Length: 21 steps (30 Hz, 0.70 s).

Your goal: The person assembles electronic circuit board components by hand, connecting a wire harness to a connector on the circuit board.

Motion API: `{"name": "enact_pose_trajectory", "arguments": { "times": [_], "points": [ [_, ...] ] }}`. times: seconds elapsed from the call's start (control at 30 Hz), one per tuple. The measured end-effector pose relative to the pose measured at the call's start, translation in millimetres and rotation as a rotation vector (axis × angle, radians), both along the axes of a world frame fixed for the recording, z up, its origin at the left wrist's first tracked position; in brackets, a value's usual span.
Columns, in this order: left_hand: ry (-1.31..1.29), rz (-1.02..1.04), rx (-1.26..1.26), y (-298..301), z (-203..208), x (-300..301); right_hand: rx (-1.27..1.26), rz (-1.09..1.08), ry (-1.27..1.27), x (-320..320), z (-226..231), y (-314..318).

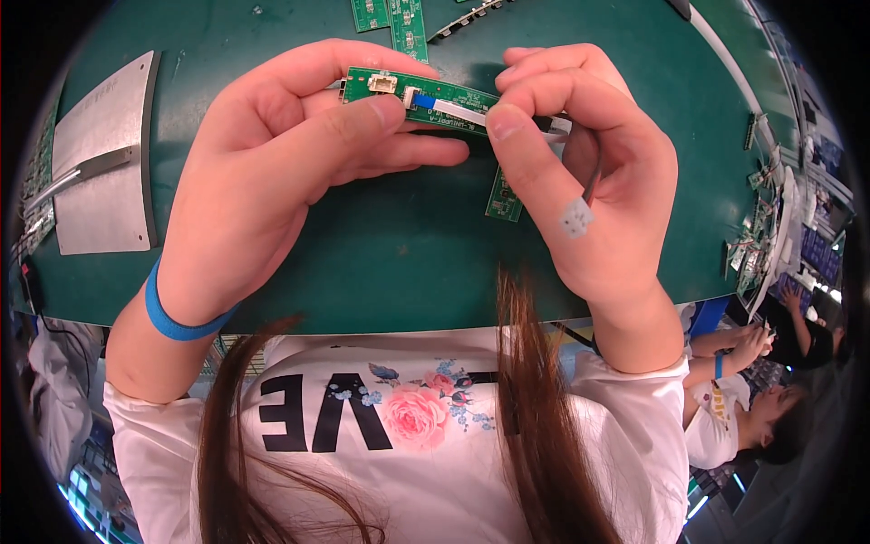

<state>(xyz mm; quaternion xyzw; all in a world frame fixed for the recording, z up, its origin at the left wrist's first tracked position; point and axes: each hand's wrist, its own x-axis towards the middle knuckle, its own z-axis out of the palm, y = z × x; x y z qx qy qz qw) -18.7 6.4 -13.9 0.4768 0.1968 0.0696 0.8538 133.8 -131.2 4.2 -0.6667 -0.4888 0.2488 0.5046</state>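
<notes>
A narrow green circuit board (pixel 462 93) is held above the table, tilted slightly down to the right. My left hand (pixel 272 136) is closed on its left end, thumb on the front edge and fingers behind. Near that thumb sits a white socket (pixel 382 83). A white flat ribbon cable (pixel 458 112) lies along the board, its blue end at a small white connector. My right hand (pixel 603 172) pinches the ribbon cable between thumb and forefinger at the board's right part. A white plug (pixel 576 218) on a grey cable rests against the right thumb's base.
On the left lies a metal plate (pixel 104 213) with a slim metal tool (pixel 95 166) across it. More green boards (pixel 408 34) lie at the back, and one board (pixel 503 199) sits beneath the hands. Boards with wires (pixel 748 258) crowd the right edge. Another person (pixel 734 412) works at the right.
</notes>
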Motion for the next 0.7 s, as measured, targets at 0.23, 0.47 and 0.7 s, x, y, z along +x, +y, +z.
{"name": "enact_pose_trajectory", "arguments": {
  "times": [0.23, 0.47, 0.7],
  "points": [
    [-0.001, -0.008, 0.015, 0, 1, 1, 0.043, -0.011, -0.081, 3, -4, 0],
    [-0.002, 0.000, 0.005, -2, 0, 1, 0.009, -0.022, -0.071, 0, -1, -1],
    [0.013, 0.025, 0.011, -4, 2, 2, 0.003, -0.049, 0.017, -2, -3, 0]
  ]
}}
